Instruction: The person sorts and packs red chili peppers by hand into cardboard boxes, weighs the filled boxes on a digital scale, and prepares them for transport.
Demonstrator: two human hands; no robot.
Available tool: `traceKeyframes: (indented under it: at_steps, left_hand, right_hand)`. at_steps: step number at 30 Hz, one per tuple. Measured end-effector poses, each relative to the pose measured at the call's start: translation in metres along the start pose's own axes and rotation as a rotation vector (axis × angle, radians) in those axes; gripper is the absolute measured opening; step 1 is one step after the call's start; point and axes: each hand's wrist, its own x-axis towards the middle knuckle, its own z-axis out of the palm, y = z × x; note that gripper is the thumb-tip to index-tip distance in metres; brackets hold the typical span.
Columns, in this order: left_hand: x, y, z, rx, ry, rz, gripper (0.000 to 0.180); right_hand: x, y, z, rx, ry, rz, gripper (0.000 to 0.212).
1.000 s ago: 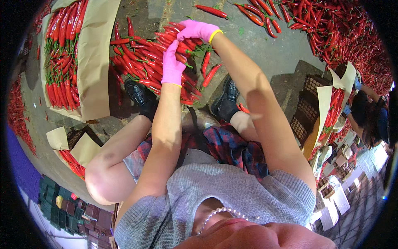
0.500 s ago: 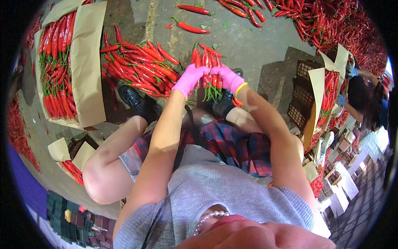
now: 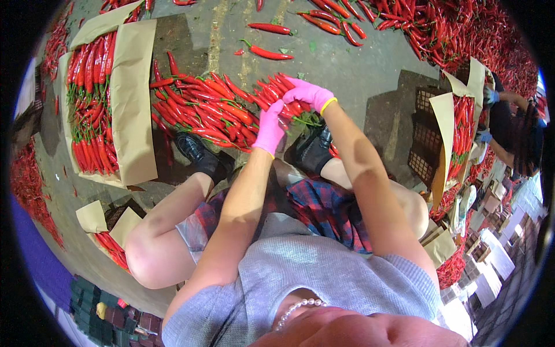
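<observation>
Both my hands wear pink gloves and grip one bunch of red chili peppers (image 3: pixel 272 91) over the floor between my feet. My right hand (image 3: pixel 310 94) is closed over the far and right side of the bunch. From the near left, my left hand (image 3: pixel 269 128) is closed around its lower side, the fingers partly hidden. The green stems (image 3: pixel 309 119) point toward the lower right, under my right hand. Just left of the bunch, a loose pile of red chilies (image 3: pixel 202 107) lies on the floor and reaches up to my left hand.
At the left stands a paper-lined box (image 3: pixel 136 104) filled with rows of chilies; a smaller one (image 3: pixel 91 217) is below it. Another lined crate (image 3: pixel 440 136) stands at the right, where a person's blue-gloved hand (image 3: pixel 490 96) shows. A large chili heap (image 3: pixel 462 34) lies far right.
The bunch has turned from stems toward me to a slant, stems at lower right. My left hand has moved lower and my right hand farther over the top. The whole view has shifted slightly.
</observation>
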Motion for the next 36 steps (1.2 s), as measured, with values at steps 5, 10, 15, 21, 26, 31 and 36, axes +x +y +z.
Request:
traceKeyframes:
  at_steps: [5, 10, 15, 21, 26, 31, 36]
  left_hand:
    - [-0.02, -0.002, 0.002, 0.145, -0.095, -0.124, 0.039]
    - [0.043, 0.045, 0.014, 1.07, -0.306, -0.17, 0.04]
    - [0.04, 0.089, 0.064, 1.859, -0.364, -0.318, 0.028]
    - [0.019, 0.044, 0.015, 0.554, -0.212, -0.14, 0.046]
    - [0.067, -0.007, 0.018, 0.093, -0.039, -0.114, 0.031]
    - [0.049, 0.006, 0.03, 0.08, -0.146, 0.033, 0.055]
    - [0.071, 0.066, 0.056, 0.199, 0.028, 0.161, 0.066]
  right_hand:
    - [-0.064, -0.011, 0.025, 0.35, 0.036, 0.04, 0.062]
    - [-0.054, 0.042, 0.034, 0.829, 0.217, -0.094, 0.037]
    - [-0.021, 0.085, 0.062, 1.118, 0.261, -0.214, 0.032]
    - [-0.046, 0.021, 0.049, 0.676, 0.37, -0.275, 0.054]
    - [-0.007, -0.024, -0.024, -0.045, 0.315, -0.108, 0.059]
    - [-0.007, -0.029, -0.015, -0.169, 0.272, -0.11, 0.067]
    - [0.044, -0.08, -0.006, 0.047, 0.081, -0.079, 0.052]
